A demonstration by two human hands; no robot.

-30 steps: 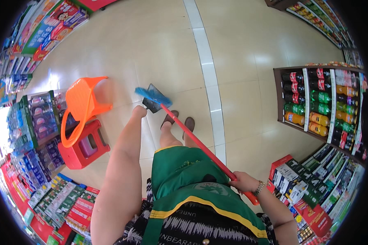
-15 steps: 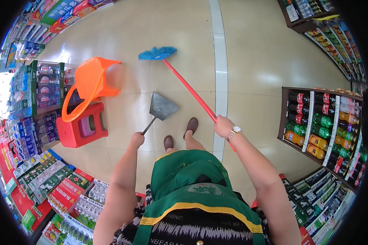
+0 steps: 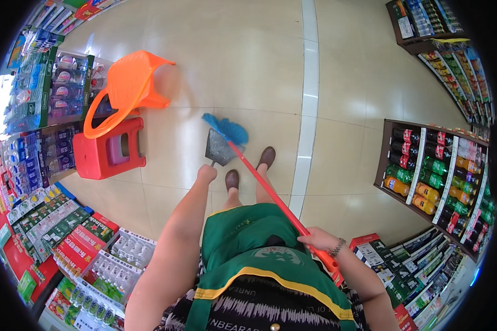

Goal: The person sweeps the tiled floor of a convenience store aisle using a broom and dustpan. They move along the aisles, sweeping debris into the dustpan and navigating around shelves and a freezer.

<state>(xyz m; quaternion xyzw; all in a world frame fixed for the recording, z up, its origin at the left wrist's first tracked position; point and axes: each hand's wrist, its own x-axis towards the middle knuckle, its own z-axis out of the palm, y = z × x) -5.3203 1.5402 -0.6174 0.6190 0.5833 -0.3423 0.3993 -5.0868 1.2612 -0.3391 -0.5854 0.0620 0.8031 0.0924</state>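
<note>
My right hand (image 3: 318,241) is closed round the red handle of a broom (image 3: 270,197), near its upper end at my right side. The broom's blue bristles (image 3: 231,130) lie at the front edge of a grey metal dustpan (image 3: 219,150), partly covering it. My left hand (image 3: 207,173) grips the dustpan's thin handle, most of which is hidden by the fingers. The pan rests on the tiled floor just ahead of my brown shoes (image 3: 233,180). Whether anything lies in the pan I cannot tell.
An orange plastic chair (image 3: 128,83) stands at the left beside a red plastic stool (image 3: 96,157). Bottled water (image 3: 66,91) and stacked boxes (image 3: 80,248) line the left side. On the right is a shelf of soft drink bottles (image 3: 428,192). A pale strip (image 3: 309,99) runs along the floor.
The broom head has come back toward me onto the dustpan, and my right hand has drawn back with the handle. My left hand and the dustpan have shifted slightly right.
</note>
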